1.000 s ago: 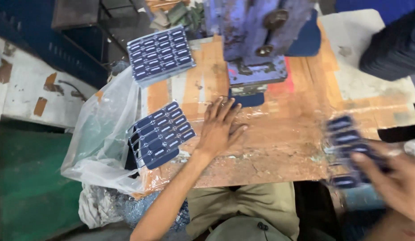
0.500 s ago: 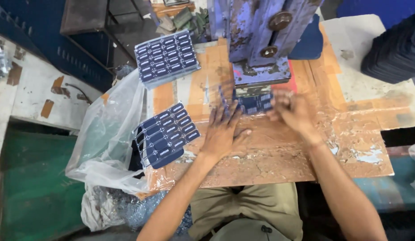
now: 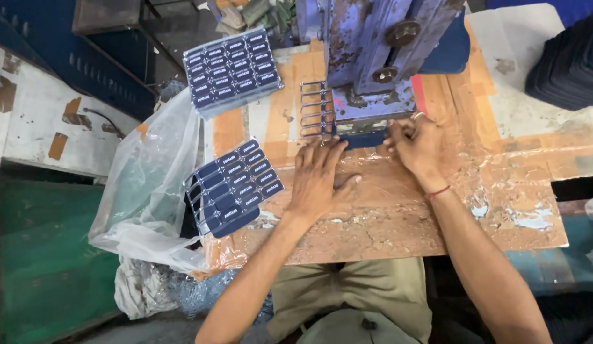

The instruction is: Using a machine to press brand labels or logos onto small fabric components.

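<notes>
I see a clear plastic bag (image 3: 143, 191) hanging off the table (image 3: 398, 216); what is inside it I cannot tell. My left hand (image 3: 318, 178) lies flat and spread on the table. My right hand (image 3: 416, 143) pinches the dark blue strip (image 3: 363, 137) under the blue press (image 3: 373, 57).
</notes>
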